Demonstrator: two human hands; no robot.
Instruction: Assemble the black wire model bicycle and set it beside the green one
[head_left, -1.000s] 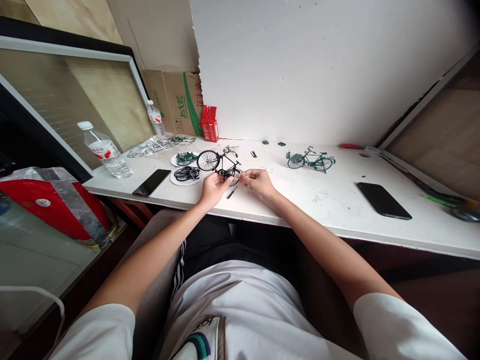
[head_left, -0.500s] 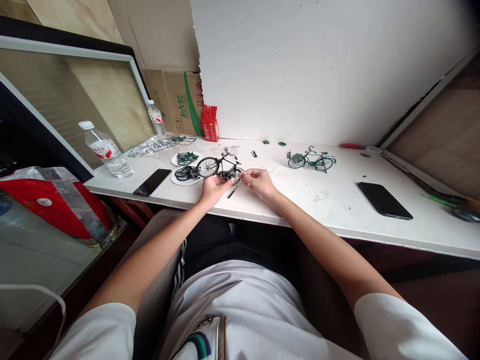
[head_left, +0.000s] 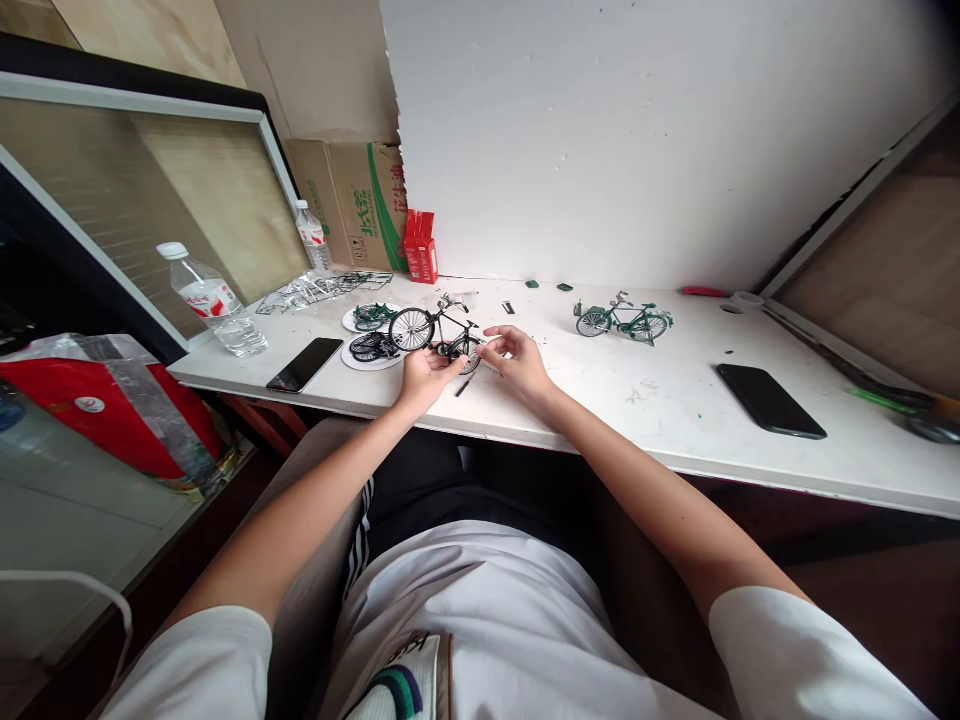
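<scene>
A small black model bicycle [head_left: 448, 326] is held above the desk, its front wheel to the left and raised a little. My left hand [head_left: 430, 374] is closed on its lower part, with the thumb near the rear wheel. At the rear wheel, my right hand [head_left: 519, 362] has its index finger lifted away from the thumb, and nothing shows between them. Whether the thumb touches the wheel is too small to tell. Beneath the hands lies a thin black stick-like piece [head_left: 463, 385]. Further right stands a green model bicycle [head_left: 624, 320].
Two white plates hold black parts [head_left: 373, 347] and green parts [head_left: 373, 316]. Phones lie at left [head_left: 306, 364] and right [head_left: 771, 401]. Water bottles [head_left: 214, 300], a red box [head_left: 421, 247] and part frames [head_left: 330, 288] stand or lie toward the back left.
My right hand's index finger has lifted and parted from its thumb. The black bicycle has shifted slightly left and tilted a little in my left hand.
</scene>
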